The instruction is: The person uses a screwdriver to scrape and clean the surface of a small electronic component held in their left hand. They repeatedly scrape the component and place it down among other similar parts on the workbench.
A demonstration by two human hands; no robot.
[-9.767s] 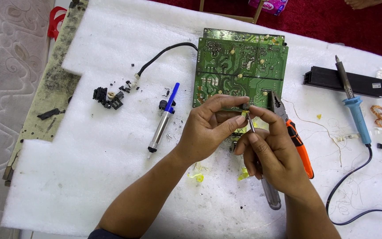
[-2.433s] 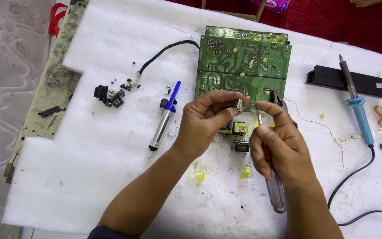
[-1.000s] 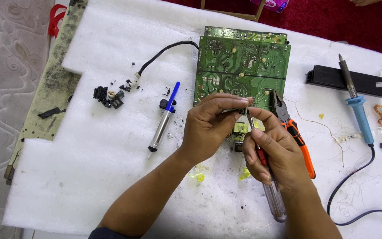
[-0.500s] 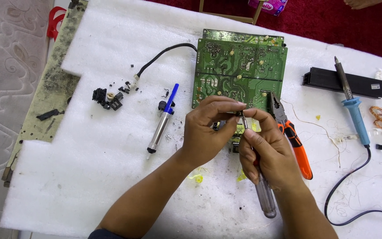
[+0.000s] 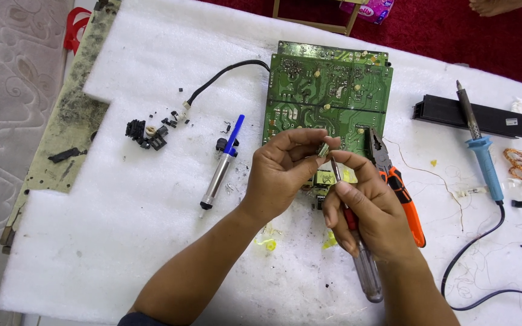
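Observation:
My left hand (image 5: pixel 282 172) pinches a small grey-green component (image 5: pixel 321 148) between thumb and fingers, just below the green circuit board (image 5: pixel 327 90). In my right hand (image 5: pixel 370 211) is a screwdriver (image 5: pixel 360 253) with a red and clear handle; its metal tip points up at the component. Under both hands lies a small yellow-taped part (image 5: pixel 321 179), mostly hidden. Both hands hover over the white foam sheet (image 5: pixel 122 241).
Orange-handled pliers (image 5: pixel 397 184) lie right of my hands. A blue and silver desoldering pump (image 5: pixel 222 163) lies to the left, with black broken parts (image 5: pixel 149 133) beyond. A blue soldering iron (image 5: pixel 481 148) with its cord, a black bar (image 5: pixel 472 116) and copper wire (image 5: pixel 521 163) are at the right.
Over the last ten seconds both hands stayed together below the board. The screwdriver tip has shifted slightly against the small component; nothing else on the foam has moved.

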